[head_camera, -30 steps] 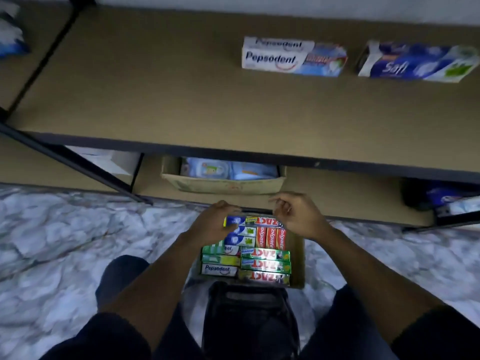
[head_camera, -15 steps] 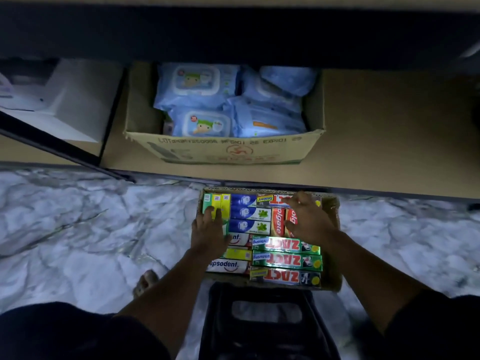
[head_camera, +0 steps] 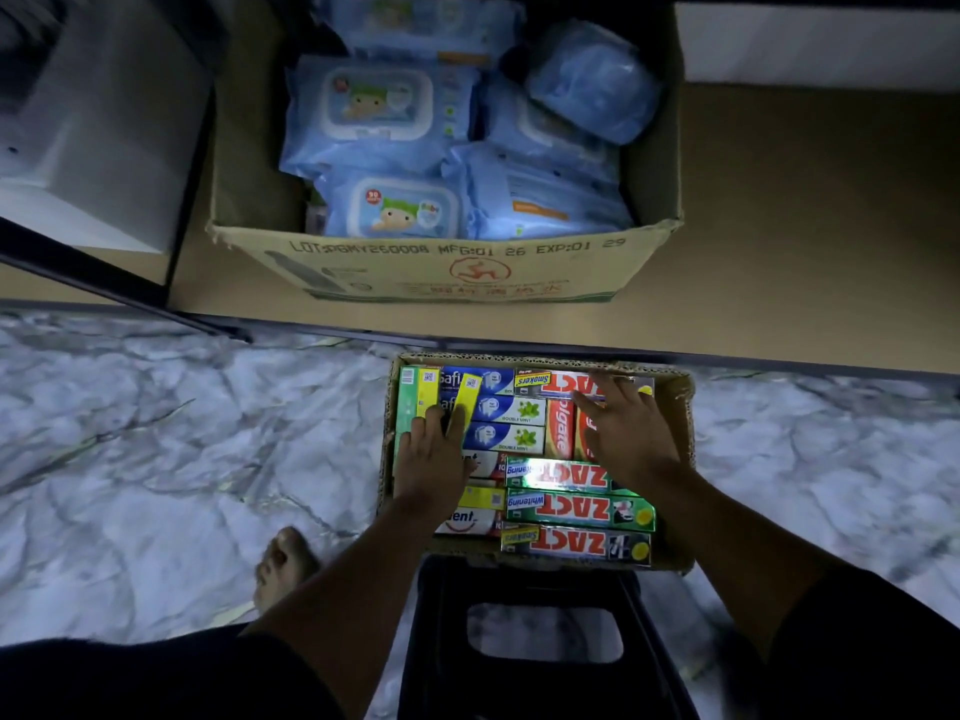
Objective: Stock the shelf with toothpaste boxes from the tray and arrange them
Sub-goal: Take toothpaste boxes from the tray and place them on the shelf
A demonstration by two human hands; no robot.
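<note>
A cardboard tray (head_camera: pixel 677 389) on the marble floor holds several toothpaste boxes: green and red Zact boxes (head_camera: pixel 576 509), red Colgate boxes (head_camera: pixel 561 431), blue Safi boxes (head_camera: pixel 511 410) and yellow and green ones on edge at the left. My left hand (head_camera: pixel 434 459) lies over the tray's left side, its fingers pinching a yellow box (head_camera: pixel 467 392) that leans across the Safi boxes. My right hand (head_camera: pixel 628 433) rests flat with spread fingers on the Colgate boxes and the far Zact box. Just beyond the tray lies the brown bottom shelf board (head_camera: pixel 779 226).
A cardboard carton (head_camera: pixel 441 267) full of blue wet-wipe packs stands on the bottom shelf. A white box (head_camera: pixel 93 148) sits to its left behind a black shelf post. A black stool (head_camera: pixel 540 641) is under me, touching the tray's near edge. My bare foot (head_camera: pixel 283 569) rests on the floor at left.
The view dropped from the upper shelf to the tray and came closer. Both hands settled on the boxes, and one yellow box has tipped out of its row under my left fingers.
</note>
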